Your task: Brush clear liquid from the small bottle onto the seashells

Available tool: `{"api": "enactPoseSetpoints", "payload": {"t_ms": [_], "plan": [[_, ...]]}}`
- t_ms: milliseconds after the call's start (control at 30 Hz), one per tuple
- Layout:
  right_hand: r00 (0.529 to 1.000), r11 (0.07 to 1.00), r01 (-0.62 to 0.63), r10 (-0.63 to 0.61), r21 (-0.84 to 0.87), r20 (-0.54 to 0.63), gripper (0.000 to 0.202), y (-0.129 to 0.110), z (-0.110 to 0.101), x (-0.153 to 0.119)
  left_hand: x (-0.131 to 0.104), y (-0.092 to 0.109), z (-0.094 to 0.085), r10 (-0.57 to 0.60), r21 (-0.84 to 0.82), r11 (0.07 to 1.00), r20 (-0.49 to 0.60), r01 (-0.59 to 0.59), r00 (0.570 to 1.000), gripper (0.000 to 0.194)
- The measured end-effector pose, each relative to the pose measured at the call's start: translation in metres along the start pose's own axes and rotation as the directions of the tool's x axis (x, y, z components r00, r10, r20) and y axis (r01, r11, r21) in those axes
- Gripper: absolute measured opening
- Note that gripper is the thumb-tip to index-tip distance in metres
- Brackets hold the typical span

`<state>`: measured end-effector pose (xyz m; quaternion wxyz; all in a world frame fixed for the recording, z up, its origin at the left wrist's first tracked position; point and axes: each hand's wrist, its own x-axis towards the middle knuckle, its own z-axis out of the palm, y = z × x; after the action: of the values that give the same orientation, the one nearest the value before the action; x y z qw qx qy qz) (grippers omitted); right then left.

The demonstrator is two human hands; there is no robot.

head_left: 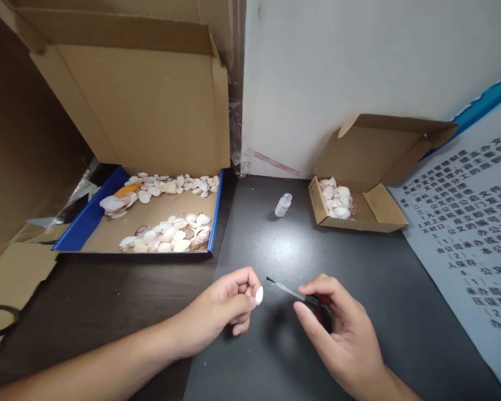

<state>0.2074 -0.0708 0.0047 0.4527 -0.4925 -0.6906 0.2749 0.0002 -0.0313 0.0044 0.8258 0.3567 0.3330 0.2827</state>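
Between the thumb and fingers of my left hand [229, 303] is a small white seashell [259, 295], held above the dark tabletop. My right hand [342, 328] grips a small brush [290, 291] with a dark cap handle, partly hidden by the fingers. The brush's black tip points left toward the shell, a short gap away from it. Beyond both hands stands a small clear glass bottle [283, 206] with a pale label and its mouth uncovered.
A blue-edged cardboard box [121, 231], lid raised, holds groups of seashells [171, 234] at left. At right, a smaller open cardboard box [359, 224] contains white shells [337, 200]. A printed sheet [463, 250] covers the right side; a white panel [317, 72] stands behind.
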Motion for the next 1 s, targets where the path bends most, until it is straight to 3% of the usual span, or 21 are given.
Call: {"api": "enactPoseSetpoints", "payload": {"t_ms": [133,233,400,500,633,833,1000], "plan": [[0.997,0.998,0.053,-0.054,0.018,0.058,0.014,-0.0001,-0.0013,-0.0005,0.0006,-0.0003,-0.0008,-0.001,-0.013,1.0,-0.002,0.001,1.0,0.018],[0.998,0.998,0.05,-0.049,-0.048,0.026,0.014,-0.0007,-0.0032,-0.0008,0.0006,-0.0006,-0.0008,0.0,-0.011,1.0,-0.001,0.0,1.0,0.019],[0.981,0.981,0.179,-0.172,-0.081,0.085,0.016,-0.0027,-0.0038,0.0009,0.0001,0.0005,0.0007,0.003,-0.024,1.0,-0.016,-0.003,1.0,0.018],[0.99,0.98,0.142,-0.139,-0.137,0.031,0.014,-0.0033,-0.0032,0.003,0.0005,0.0016,0.0004,0.011,-0.008,1.0,-0.006,-0.011,1.0,0.018],[0.983,0.98,0.174,-0.166,-0.092,0.082,0.014,-0.0011,-0.0032,0.0046,0.0021,0.0022,-0.0024,0.008,-0.006,1.0,0.023,-0.008,1.0,0.018],[0.999,0.996,0.028,-0.03,-0.079,-0.018,0.006,0.005,-0.0025,0.0055,0.0033,0.0025,-0.0056,-0.01,0.008,1.0,0.055,0.01,0.998,0.018],[1.0,0.999,0.012,-0.011,-0.05,0.028,0.004,0.0034,-0.0018,0.0073,0.0037,0.005,-0.0068,-0.015,0.02,1.0,0.083,0.013,0.996,0.018]]}}
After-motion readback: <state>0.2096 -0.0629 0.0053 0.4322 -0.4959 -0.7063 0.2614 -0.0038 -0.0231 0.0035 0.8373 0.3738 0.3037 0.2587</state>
